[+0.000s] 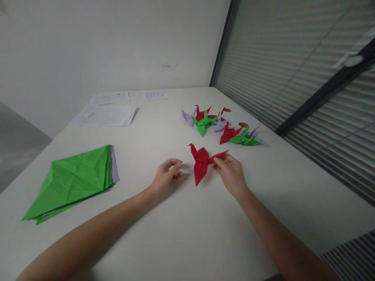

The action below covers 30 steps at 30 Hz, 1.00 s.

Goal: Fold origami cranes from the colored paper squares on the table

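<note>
A red paper crane [201,164] lies on the white table [181,234] in front of me. My right hand [231,173] pinches the tip of its right wing. My left hand [165,175] rests on the table just left of the crane, fingers loosely curled and apart from the paper, holding nothing that I can see. Beyond the red crane lie several finished cranes [222,127] in red, green and pale purple.
A stack of creased square sheets [73,179], green on top with purple beneath, lies at the left. Printed white papers [107,113] lie at the far side near the wall. A window with blinds [293,70] runs along the table's right edge.
</note>
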Each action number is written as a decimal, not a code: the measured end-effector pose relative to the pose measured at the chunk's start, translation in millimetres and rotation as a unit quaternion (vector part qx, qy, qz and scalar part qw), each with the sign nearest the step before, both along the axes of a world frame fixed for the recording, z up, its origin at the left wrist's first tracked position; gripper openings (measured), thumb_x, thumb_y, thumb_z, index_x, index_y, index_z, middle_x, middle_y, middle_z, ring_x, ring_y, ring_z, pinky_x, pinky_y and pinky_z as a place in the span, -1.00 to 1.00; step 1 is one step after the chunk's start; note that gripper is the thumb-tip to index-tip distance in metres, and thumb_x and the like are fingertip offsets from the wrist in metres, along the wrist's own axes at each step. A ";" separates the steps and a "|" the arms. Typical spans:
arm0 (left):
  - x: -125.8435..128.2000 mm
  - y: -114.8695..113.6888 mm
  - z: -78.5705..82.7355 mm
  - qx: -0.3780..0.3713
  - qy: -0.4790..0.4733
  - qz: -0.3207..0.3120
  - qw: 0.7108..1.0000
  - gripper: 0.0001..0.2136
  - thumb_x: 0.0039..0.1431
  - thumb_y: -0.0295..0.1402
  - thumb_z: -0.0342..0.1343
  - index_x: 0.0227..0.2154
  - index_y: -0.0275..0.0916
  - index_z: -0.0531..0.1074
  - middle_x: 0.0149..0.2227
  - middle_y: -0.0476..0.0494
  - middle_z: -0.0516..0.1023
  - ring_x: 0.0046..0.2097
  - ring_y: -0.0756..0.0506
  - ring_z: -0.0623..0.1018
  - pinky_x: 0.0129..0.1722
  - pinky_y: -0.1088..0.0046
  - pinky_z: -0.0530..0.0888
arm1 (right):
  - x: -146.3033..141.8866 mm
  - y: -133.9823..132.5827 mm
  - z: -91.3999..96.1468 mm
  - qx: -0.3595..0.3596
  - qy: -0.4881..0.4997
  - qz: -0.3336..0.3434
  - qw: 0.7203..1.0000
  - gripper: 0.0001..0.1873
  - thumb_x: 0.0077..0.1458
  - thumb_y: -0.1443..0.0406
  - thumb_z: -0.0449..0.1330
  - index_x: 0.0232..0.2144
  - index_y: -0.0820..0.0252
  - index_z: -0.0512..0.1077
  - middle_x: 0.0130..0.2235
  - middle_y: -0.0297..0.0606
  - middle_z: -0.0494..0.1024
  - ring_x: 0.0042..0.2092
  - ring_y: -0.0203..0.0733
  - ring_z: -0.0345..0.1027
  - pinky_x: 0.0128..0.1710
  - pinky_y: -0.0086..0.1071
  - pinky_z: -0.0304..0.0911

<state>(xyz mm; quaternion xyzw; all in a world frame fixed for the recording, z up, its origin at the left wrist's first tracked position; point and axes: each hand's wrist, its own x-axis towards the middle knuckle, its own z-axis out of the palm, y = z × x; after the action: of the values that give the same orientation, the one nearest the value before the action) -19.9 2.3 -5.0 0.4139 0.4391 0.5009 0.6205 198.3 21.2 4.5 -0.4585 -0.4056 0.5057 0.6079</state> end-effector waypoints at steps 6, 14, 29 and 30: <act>-0.2 1.9 -8.9 0.001 0.023 -0.007 1.000 -0.66 -0.02 -0.09 0.29 -0.40 -0.29 0.46 -0.58 0.01 0.43 -0.52 0.04 0.41 -0.47 0.52 0.32 | 21.5 21.5 -10.6 0.045 -0.049 -0.098 0.993 -0.74 -0.20 0.23 0.42 -0.45 0.20 0.47 -0.46 -0.37 0.53 -0.48 -0.32 0.41 -0.38 -0.36 0.38; -0.6 3.0 -9.2 0.000 0.004 -0.004 1.000 -0.68 -0.07 -0.12 0.30 -0.48 -0.31 0.45 -0.57 -0.04 0.44 -0.53 0.04 0.39 -0.49 0.50 0.26 | 34.0 29.5 -2.1 -0.021 0.086 -0.076 0.993 -0.66 -0.37 0.25 0.48 -0.55 0.16 0.40 -0.54 -0.41 0.52 -0.55 -0.34 0.37 -0.54 -0.45 0.31; 3.8 -3.5 -10.4 0.066 0.069 -0.041 0.995 -0.67 -0.02 -0.07 0.24 -0.49 -0.28 0.44 -0.54 -0.01 0.41 -0.49 0.02 0.40 -0.43 0.48 0.34 | 39.5 51.3 2.2 0.011 -0.047 -0.069 0.996 -0.72 -0.24 0.25 0.44 -0.48 0.21 0.44 -0.50 -0.35 0.56 -0.49 -0.26 0.49 -0.45 -0.41 0.45; 3.8 -3.3 -11.2 0.069 0.069 -0.045 0.994 -0.66 -0.02 -0.06 0.24 -0.48 -0.28 0.44 -0.53 -0.01 0.41 -0.49 0.02 0.40 -0.43 0.48 0.34 | 38.6 59.5 4.9 0.002 -0.053 -0.069 0.996 -0.74 -0.22 0.27 0.42 -0.49 0.21 0.43 -0.51 -0.35 0.56 -0.49 -0.25 0.49 -0.46 -0.42 0.45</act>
<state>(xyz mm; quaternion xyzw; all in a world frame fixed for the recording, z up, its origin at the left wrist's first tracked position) -16.0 -1.1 -16.1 0.5084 0.4267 0.4717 0.5805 236.9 80.7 9.3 -0.5105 -0.4058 0.4371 0.6194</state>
